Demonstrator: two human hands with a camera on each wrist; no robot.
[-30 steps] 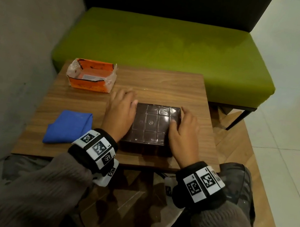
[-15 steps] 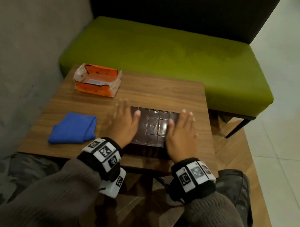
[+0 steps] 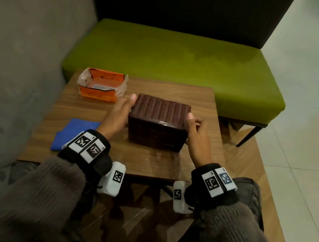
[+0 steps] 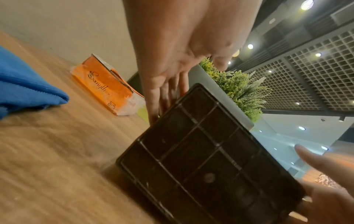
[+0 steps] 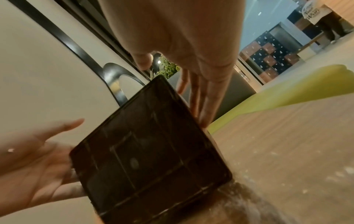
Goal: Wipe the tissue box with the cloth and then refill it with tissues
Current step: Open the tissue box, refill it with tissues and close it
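The dark brown tissue box [image 3: 155, 135] stands near the middle of the wooden table [image 3: 169, 93], woven face up. Its gridded face [image 4: 201, 159] is turned toward me. My left hand [image 3: 119, 112] lies flat against the box's left side, fingers straight, thumb at the top edge. My right hand [image 3: 195, 130] presses the right side the same way, its fingers [image 5: 205, 98] straight along the box. The folded blue cloth [image 3: 75, 134] lies on the table left of my left wrist. The orange tissue pack [image 3: 101, 86] sits at the far left corner, torn open on top.
A green bench seat [image 3: 174, 60] runs behind the table with a dark backrest above it. A grey wall [image 3: 18, 56] closes the left side. Bare tabletop shows in front of the box and to its right. A tiled floor lies to the right.
The box lay flat with its gridded face up and my hands on top. It has now been turned with the woven face up, and my hands are on its two sides.
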